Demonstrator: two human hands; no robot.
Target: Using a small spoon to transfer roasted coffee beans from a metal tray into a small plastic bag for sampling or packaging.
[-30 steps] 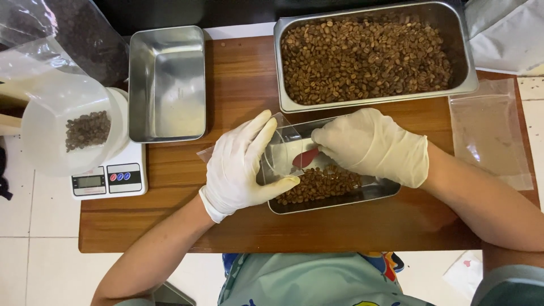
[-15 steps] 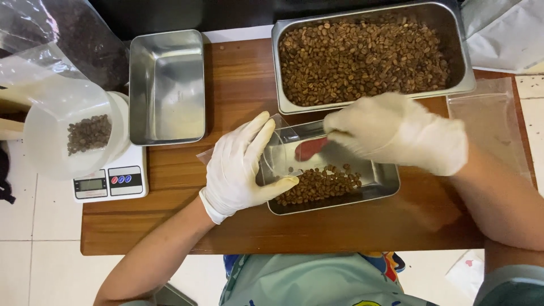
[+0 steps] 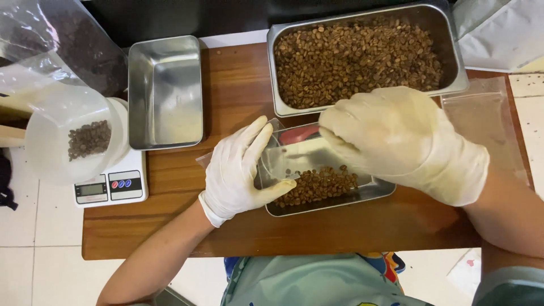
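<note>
While the left hand (image 3: 238,170) pinched a clear bag (image 3: 277,161) over the small tray (image 3: 340,195), its fingers lay along the bag's edge. Right hand (image 3: 396,141) curled on a red scoop (image 3: 299,135) just above the beans (image 3: 317,184).

I see a small clear plastic bag (image 3: 280,161) held open over a shallow steel tray (image 3: 362,194) of roasted coffee beans (image 3: 317,184) near the desk's front edge; a red scoop (image 3: 299,134) pokes above it.

The gloved right hand (image 3: 396,141) covers the far right part of the small steel tray (image 3: 340,195), and only the rounded end of a red scoop (image 3: 299,134) shows beside it, so its grip cannot be seen. A dark bag (image 3: 62,48) at far left and a white pouch (image 3: 498,31) at far right are cut off by the edges, and the scale (image 3: 110,186) display is too small to read.
</note>
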